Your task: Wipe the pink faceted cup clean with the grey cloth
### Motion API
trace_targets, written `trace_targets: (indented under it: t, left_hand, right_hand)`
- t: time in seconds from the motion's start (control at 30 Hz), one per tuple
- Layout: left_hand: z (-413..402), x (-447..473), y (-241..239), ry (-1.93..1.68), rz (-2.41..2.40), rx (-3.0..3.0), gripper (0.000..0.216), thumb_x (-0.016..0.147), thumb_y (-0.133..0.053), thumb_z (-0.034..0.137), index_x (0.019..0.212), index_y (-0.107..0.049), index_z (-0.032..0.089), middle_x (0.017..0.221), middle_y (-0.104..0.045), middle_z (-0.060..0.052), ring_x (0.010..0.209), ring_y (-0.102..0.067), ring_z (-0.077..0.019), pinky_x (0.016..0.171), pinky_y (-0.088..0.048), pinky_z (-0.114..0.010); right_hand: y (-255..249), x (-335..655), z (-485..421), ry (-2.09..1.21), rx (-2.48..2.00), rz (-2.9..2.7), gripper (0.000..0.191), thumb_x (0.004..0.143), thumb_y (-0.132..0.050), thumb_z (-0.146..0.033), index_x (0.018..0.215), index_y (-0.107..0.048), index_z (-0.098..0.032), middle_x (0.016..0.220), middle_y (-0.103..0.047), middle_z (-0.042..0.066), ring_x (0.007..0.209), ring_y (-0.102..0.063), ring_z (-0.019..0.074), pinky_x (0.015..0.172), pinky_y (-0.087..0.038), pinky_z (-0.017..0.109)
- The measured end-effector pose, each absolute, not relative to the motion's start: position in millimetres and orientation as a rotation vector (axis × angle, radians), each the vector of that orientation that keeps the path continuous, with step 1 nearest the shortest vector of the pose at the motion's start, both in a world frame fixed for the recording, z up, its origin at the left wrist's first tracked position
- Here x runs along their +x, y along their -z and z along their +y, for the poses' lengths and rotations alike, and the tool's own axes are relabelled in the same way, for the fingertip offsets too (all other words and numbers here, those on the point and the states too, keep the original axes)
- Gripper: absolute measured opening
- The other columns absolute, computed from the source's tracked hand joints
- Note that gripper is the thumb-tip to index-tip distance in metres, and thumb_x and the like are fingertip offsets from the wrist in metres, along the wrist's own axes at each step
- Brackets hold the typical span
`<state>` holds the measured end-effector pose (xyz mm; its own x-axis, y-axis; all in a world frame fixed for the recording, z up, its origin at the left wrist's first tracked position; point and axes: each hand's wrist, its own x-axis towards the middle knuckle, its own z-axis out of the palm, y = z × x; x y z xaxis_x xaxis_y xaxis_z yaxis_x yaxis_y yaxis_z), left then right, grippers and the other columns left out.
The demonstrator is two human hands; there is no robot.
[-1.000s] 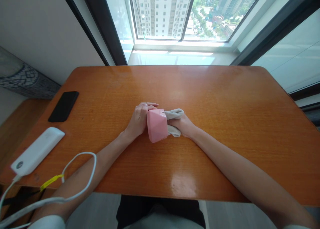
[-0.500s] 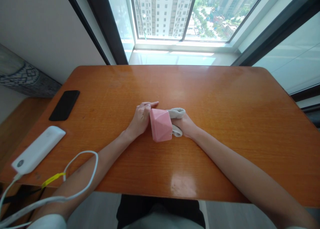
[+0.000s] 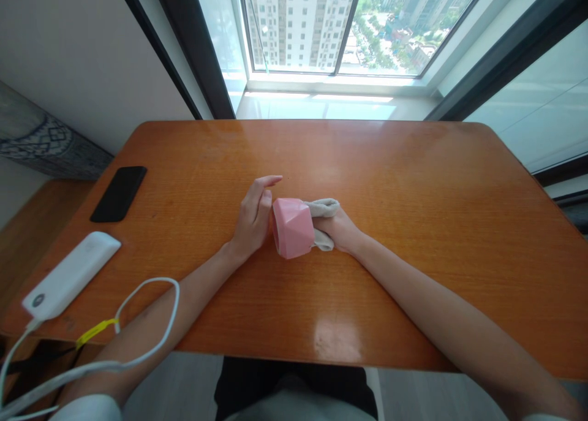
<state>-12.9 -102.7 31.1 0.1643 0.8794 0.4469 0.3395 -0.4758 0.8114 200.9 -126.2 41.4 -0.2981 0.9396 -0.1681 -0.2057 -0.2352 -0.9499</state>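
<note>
Just left of the pink container (image 3: pixel 294 228), left hand (image 3: pixel 252 222) spread wide, forefinger stretched forward and to the right, thumb raised close beside the container's left edge; whether touching it or slightly apart, hard to tell. Directly right of the container, right hand (image 3: pixel 339 228) closed in on a pale grey cloth (image 3: pixel 324 208), with one fold above the fingers and another below. Fingertips hidden behind the container, so impossible to tell whether also pressed against its wall.

Pink container itself over the middle of the wooden counter (image 3: pixel 395 170), tipped on its side, mouth toward the left hand, faceted wall in plain view; resting on the wood or lifted a little, unclear.

Well left of the container and slightly farther from the body, black phone (image 3: pixel 118 194) lying flat. Also well left of the container, but nearer the body, long white device (image 3: pixel 71 274) with a round grey mark at its near end. Between that device and the container, white cable (image 3: pixel 171 326) looping across the left forearm (image 3: pixel 197 295), yellow tie (image 3: pixel 96 332) near the loop. Well beyond the container, bright window (image 3: pixel 301 29) with tall buildings outside.
</note>
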Motion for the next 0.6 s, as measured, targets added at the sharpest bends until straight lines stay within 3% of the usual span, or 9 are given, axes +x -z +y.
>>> trace_targets:
  t: [0.17, 0.3, 0.37, 0.43, 0.5, 0.6]
  left_hand:
    - [-110, -18, -34, -1.386, 0.814, 2.216, 0.046, 0.119, -0.032, 0.043, 0.151, -0.061, 0.028, 0.156, -0.066, -0.013, 0.147, -0.062, -0.0291, 0.125, -0.051, -0.054]
    - [-109, -28, -29, -1.369, 0.606, 2.559, 0.056, 0.113, -0.031, 0.064, 0.145, -0.066, 0.035, 0.152, -0.07, -0.011, 0.143, -0.067, -0.0353, 0.124, -0.051, -0.065]
    - [-107, -32, -25, -1.254, 0.503, 2.733, 0.054, 0.108, -0.039, 0.073, 0.133, -0.073, 0.04, 0.142, -0.077, -0.007, 0.137, -0.072, -0.0355, 0.125, -0.049, -0.068]
    - [-105, -33, -24, -1.167, 0.389, 2.87, 0.041, 0.102, -0.056, 0.069, 0.125, -0.076, 0.042, 0.136, -0.08, -0.004, 0.132, -0.074, -0.0348, 0.127, -0.049, -0.07]
    - [-104, -31, -25, -1.172, 0.341, 2.958, 0.034, 0.094, -0.072, 0.059, 0.123, -0.075, 0.042, 0.137, -0.079, -0.003, 0.135, -0.073, -0.0359, 0.127, -0.049, -0.072]
    - [-102, -25, -32, -1.228, 0.38, 2.957, 0.042, 0.087, -0.081, 0.052, 0.126, -0.072, 0.04, 0.149, -0.073, -0.006, 0.143, -0.068, -0.0378, 0.121, -0.055, -0.07]
  right_hand:
    - [-45, 201, -126, -1.634, -1.042, -1.151, 0.015, 0.062, -0.085, -0.027, 0.066, -0.073, -0.018, 0.067, -0.066, -0.002, 0.062, -0.053, 0.0126, 0.056, -0.046, 0.025]
    - [-48, 202, -125, -1.628, -1.023, -1.18, 0.015, 0.064, -0.085, -0.028, 0.068, -0.074, -0.018, 0.069, -0.065, -0.002, 0.065, -0.053, 0.0127, 0.06, -0.047, 0.026]
    - [-48, 203, -126, -1.637, -1.016, -1.187, 0.016, 0.065, -0.084, -0.028, 0.069, -0.073, -0.018, 0.07, -0.065, -0.002, 0.065, -0.053, 0.0123, 0.06, -0.047, 0.025]
    - [-47, 203, -126, -1.647, -1.016, -1.19, 0.018, 0.067, -0.085, -0.029, 0.069, -0.07, -0.018, 0.07, -0.063, -0.002, 0.065, -0.052, 0.0119, 0.058, -0.045, 0.024]
    - [-46, 204, -126, -1.651, -1.011, -1.184, 0.022, 0.069, -0.086, -0.03, 0.068, -0.067, -0.019, 0.069, -0.061, -0.003, 0.064, -0.05, 0.0116, 0.056, -0.043, 0.024]
    - [-44, 203, -125, -1.654, -0.989, -1.176, 0.023, 0.07, -0.087, -0.031, 0.071, -0.067, -0.019, 0.07, -0.06, -0.003, 0.064, -0.05, 0.0114, 0.056, -0.044, 0.024]
